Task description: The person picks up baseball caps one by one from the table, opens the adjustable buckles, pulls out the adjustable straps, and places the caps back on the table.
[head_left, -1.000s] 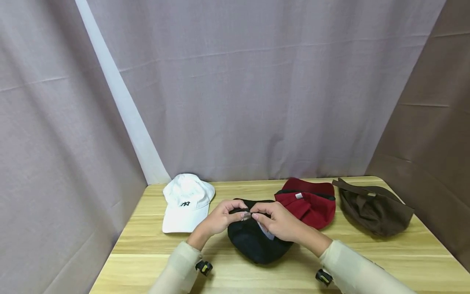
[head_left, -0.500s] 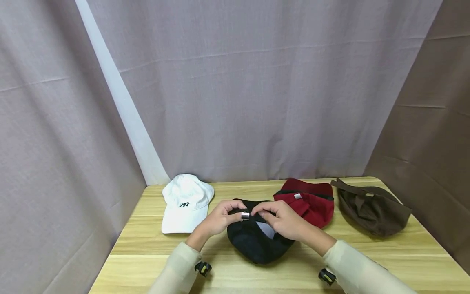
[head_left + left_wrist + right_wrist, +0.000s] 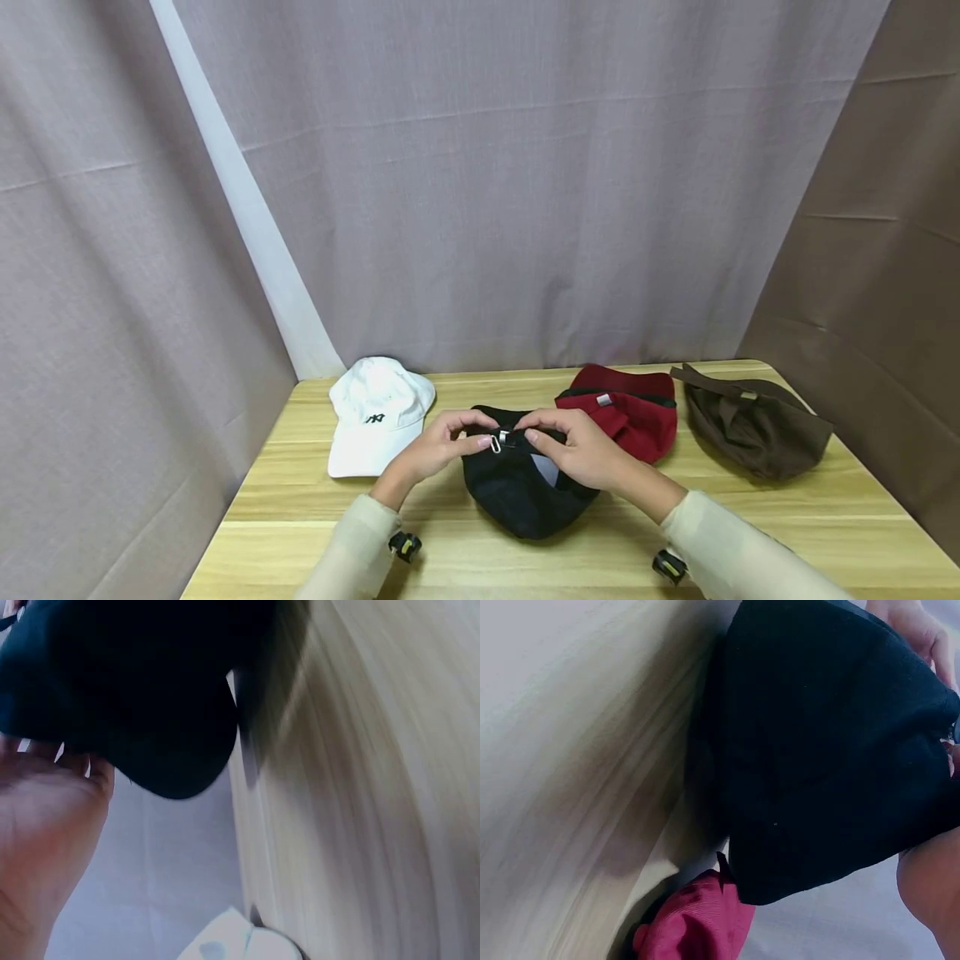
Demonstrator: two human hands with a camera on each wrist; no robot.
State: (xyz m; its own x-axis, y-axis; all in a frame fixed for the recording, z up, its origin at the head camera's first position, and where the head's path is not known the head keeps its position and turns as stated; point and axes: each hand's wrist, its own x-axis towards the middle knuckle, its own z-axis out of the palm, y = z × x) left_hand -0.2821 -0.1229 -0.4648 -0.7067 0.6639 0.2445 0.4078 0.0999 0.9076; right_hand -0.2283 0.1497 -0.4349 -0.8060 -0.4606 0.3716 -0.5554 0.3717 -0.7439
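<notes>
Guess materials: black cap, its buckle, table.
Black cap: probably woven cloth, matte; dull surface, soft creases.
Buckle: likely metal, shiny; bright silvery look, though plated plastic is possible.
Table: wood or wood-look laminate, smooth; light grain streaks show, core can't be told.

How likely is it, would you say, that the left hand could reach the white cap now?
Probably yes: the left hand grips the black cap, but the white cap lies close by on that side, with nothing visible in between.
</notes>
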